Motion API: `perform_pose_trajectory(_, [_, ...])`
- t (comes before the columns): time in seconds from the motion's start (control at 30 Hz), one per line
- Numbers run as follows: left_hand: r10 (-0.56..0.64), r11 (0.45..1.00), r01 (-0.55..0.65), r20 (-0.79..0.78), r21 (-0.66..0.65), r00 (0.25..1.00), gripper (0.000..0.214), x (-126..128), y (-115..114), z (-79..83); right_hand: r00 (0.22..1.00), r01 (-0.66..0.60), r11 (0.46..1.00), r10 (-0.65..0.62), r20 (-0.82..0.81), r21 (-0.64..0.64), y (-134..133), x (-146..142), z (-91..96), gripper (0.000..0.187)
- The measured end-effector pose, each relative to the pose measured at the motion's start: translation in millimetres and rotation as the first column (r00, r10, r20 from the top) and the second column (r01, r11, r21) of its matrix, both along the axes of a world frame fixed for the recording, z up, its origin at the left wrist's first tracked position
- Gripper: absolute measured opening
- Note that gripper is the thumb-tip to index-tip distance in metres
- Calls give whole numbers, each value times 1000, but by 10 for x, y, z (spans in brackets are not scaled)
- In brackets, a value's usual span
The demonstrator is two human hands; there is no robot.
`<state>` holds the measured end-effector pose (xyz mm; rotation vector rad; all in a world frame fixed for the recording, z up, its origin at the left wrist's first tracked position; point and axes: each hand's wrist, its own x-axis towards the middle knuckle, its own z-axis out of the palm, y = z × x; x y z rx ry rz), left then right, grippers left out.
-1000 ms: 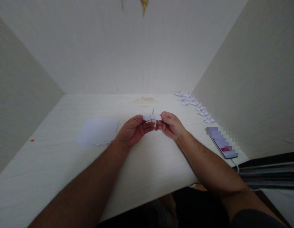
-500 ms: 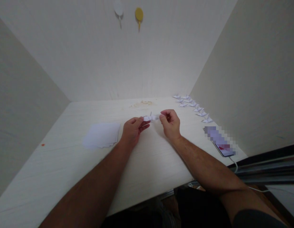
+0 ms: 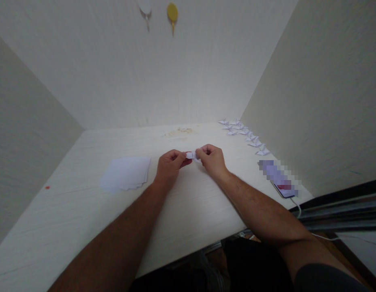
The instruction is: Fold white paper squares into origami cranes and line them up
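Between my two hands is a small folded white paper piece (image 3: 190, 155), held just above the middle of the table. My left hand (image 3: 171, 165) pinches its left end between thumb and fingers. On the other side, my right hand (image 3: 212, 159) grips the right part, thumb against curled fingers. Much of the paper is covered by my fingertips, so its full shape cannot be made out. A stack of white paper sheets (image 3: 125, 172) lies left of my left hand. Several folded paper cranes (image 3: 254, 141) stand in rows at the back right.
A phone (image 3: 277, 178), partly blurred out, lies at the right edge with a white cable (image 3: 298, 209) plugged in. Walls enclose the white table (image 3: 188, 219) at the back and sides. A yellow hook (image 3: 172, 14) and a white hook (image 3: 145, 9) are on the back wall.
My right hand has moved left and inward, closer to my left hand, and now covers more of the paper. The upright tip seen before no longer shows. The view has shifted slightly.
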<state>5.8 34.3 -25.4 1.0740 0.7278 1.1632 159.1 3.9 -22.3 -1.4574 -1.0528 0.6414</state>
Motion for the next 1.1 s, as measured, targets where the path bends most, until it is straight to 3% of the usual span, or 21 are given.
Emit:
perform_pose_trajectory(0.13, [-1,1000,1,5,-8,1000,27,0,23,-35,999,-11,1000,12,-35,6,1,-11,-6,28])
perform_pose_trajectory(0.27, [74,997,-73,-27,22,997,26,9,19,-28,999,-29,1000,29,-42,10,-37,-30,18,34])
perform_pose_trajectory(0.43, [128,992,-128,-12,18,992,26,20,3,0,993,-82,997,81,80,-1,-83,-53,20,32])
perform_pose_trajectory(0.73, [159,987,-159,35,-6,987,26,33,22,-17,982,-27,998,17,186,53,-104,-80,10,23])
perform_pose_trajectory(1.1, [124,987,-107,144,-120,982,29,46,19,45,999,36,999,-36,8,33,-104,-117,50,25])
